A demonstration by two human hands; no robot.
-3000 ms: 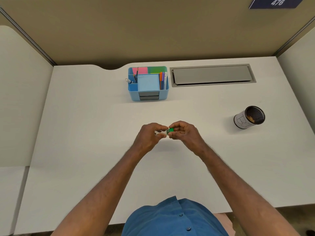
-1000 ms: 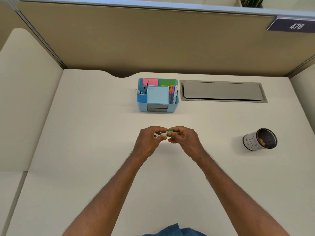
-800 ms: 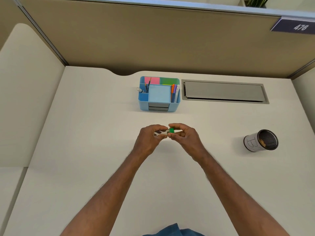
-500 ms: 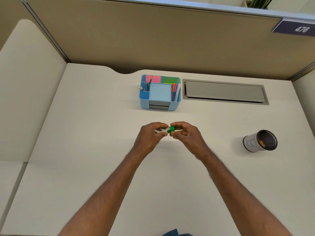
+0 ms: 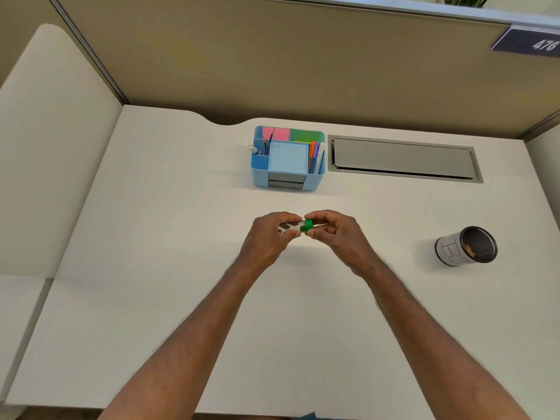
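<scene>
A small clear tube (image 5: 289, 228) with a green cap (image 5: 306, 226) is held just above the white desk (image 5: 181, 253), mid-front, well apart from the blue organizer (image 5: 260, 177) and the mesh cup (image 5: 448, 250). The tube body is pinched by the left hand (image 5: 268, 237), fingers curled round it. The cap is pinched by the right hand (image 5: 338, 234), thumb and fingertips closed on it.

The step is judged as a cap twist; on or off cannot be told. To be done well: the body is held level by the left, the cap is turned by the right only, and the axis is held straight. A light grip is wanted, and the work is best done over the desk in case the cap is dropped.

Hard to make out: tube contents, any threads, and a thin pale line past the cap under the right fingers, which may be part of the item or glare. Most of the tube is hidden by fingers. The forearms are cut off at the bottom edge.
</scene>
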